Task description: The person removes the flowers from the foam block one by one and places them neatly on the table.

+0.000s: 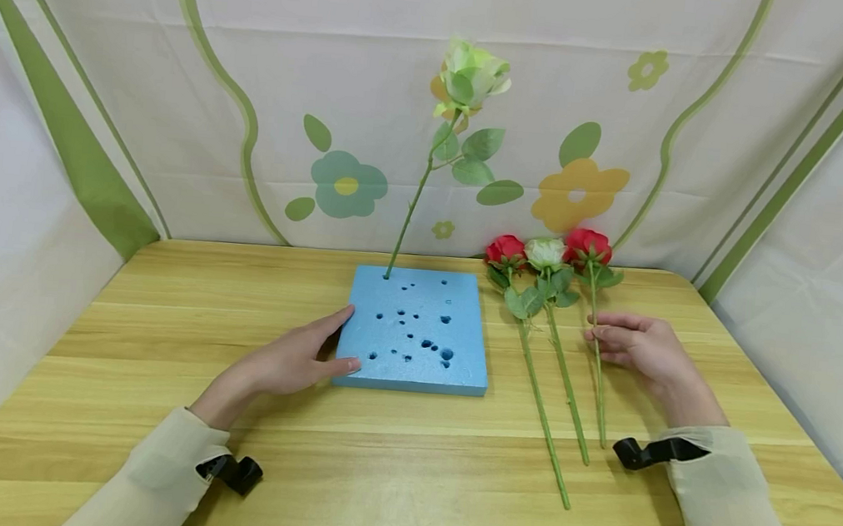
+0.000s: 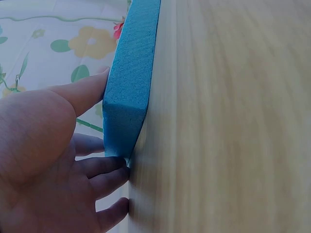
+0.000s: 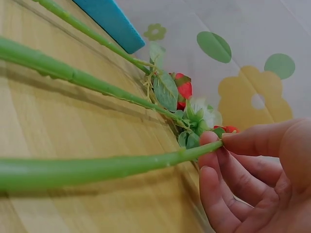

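Note:
A blue foam block (image 1: 421, 330) with several holes lies on the table. My left hand (image 1: 300, 358) rests at its left side, thumb on the top near the front corner; in the left wrist view the fairly straight fingers (image 2: 104, 177) touch its side. One pale green rose (image 1: 471, 79) stands upright, leaning right, in a back-left hole. Between thumb and fingers, my right hand (image 1: 647, 350) pinches the stem of the rightmost red rose (image 1: 588, 246). To its left lie a white rose (image 1: 545, 254) and another red rose (image 1: 505, 251), their stems pointing toward me.
A wooden table (image 1: 121, 337) carries everything. Behind it hangs a pale curtain (image 1: 259, 57) printed with flowers, and more cloth closes off both sides. The rose heads lie close to the back edge. Black wrist mounts (image 1: 230, 473) sit on both sleeves.

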A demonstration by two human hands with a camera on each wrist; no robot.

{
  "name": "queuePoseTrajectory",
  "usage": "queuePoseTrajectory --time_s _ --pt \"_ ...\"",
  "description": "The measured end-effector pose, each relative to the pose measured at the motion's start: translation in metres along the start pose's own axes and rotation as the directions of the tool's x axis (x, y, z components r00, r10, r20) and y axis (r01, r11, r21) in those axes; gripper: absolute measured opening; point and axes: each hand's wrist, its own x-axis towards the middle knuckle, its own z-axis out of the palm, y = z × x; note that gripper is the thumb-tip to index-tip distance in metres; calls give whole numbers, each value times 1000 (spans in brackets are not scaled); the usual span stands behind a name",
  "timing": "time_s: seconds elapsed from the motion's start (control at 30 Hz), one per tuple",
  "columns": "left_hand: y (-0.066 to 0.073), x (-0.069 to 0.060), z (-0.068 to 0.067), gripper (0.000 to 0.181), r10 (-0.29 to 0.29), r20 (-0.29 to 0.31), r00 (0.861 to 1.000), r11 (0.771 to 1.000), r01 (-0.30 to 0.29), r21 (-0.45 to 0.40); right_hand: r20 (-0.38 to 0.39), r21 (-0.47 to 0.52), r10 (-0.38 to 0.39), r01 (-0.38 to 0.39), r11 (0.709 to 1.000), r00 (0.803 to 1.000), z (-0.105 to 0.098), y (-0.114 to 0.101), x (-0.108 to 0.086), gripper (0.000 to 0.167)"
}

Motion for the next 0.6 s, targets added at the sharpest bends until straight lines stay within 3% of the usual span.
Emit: queuePoseTrajectory --time_s 0.23,0.6 --pt "-2 0 0 95 -8 -1 1000 1000 8 -2 5 -76 28 -27 997 1000 2 2 2 31" --pt "-2 1 0 94 0 0 1000 1000 0 -3 7 -108 49 -48 993 999 1 8 6 52"
